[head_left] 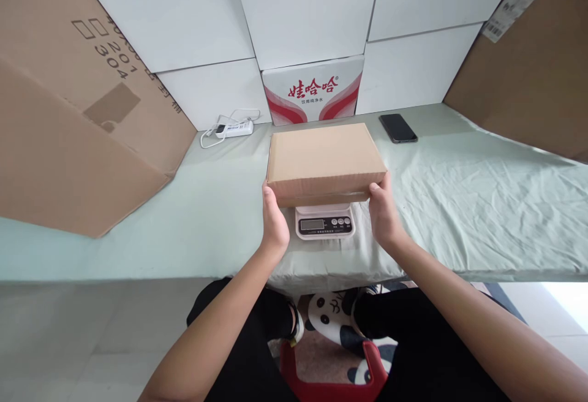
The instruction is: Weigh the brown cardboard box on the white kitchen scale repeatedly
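Observation:
A closed brown cardboard box [327, 154] is held level between my two hands, over a white kitchen scale [327, 236]. My left hand [274, 221] grips its near left corner, thumb against the front side. At the near right corner, my right hand [384, 212] does the same. The fingers of both hands are mostly hidden at the box's sides. The box covers the scale's weighing plate, so I cannot tell whether it rests on it. Only the scale's front panel shows, with a grey display and several round buttons.
A black phone [398, 128] lies at the back right, and a white power strip with a cable [235, 128] at the back left. Behind stands a white-and-red carton [314, 91]. Large cardboard panels [82, 114] flank the table, which has a pale green cloth [459, 206].

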The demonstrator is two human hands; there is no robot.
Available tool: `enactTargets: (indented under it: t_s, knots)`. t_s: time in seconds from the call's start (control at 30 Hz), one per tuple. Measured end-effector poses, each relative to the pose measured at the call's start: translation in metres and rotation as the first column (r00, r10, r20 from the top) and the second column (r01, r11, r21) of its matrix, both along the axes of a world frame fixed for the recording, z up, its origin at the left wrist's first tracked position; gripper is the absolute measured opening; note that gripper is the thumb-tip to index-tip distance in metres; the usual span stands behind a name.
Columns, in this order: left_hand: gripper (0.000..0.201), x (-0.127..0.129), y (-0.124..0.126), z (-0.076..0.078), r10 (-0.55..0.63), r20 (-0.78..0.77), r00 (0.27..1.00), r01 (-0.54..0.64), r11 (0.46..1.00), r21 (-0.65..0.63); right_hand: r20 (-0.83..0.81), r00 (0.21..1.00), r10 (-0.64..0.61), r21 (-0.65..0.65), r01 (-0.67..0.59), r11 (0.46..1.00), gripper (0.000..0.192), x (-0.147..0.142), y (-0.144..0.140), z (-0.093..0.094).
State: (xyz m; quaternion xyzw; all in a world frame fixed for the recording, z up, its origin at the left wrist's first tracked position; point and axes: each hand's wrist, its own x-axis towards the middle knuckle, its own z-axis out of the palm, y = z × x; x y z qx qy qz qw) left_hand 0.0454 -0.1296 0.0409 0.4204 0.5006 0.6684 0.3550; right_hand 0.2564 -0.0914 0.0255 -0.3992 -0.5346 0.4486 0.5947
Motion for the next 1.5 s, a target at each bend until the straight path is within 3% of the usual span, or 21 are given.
enactTargets:
  t_s: [0.5, 0.77, 1.1, 1.5]
  knots:
    - [0.081, -0.0002, -0.0004, 0.0013, 0.022, 0.029, 0.999, -0.021, 0.999, -0.047, 0.051, 0.999, -0.018, -0.001, 0.018, 1.0, 0.068, 0.0003, 0.0009, -0.0001]
    - [0.081, -0.0007, -0.0006, 0.0026, 0.02, 0.023, 1.0, -0.019, 0.999, -0.05, -0.006, 1.0, 0.009, -0.015, -0.009, 1.0, 0.065, 0.0001, -0.0005, -0.0004]
    - [0.078, -0.0016, -0.0001, 0.0007, 0.012, 0.033, 0.999, -0.011, 0.999, -0.037, 0.023, 0.999, -0.022, -0.009, 0.022, 1.0, 0.063, -0.0014, 0.0004, 0.0036]
    - [0.077, -0.002, 0.0025, -0.0004, 0.005, 0.027, 1.0, -0.005, 1.0, -0.021, 0.024, 0.997, -0.074, 0.001, 0.074, 0.997, 0.061, 0.0004, 0.0037, -0.0045]
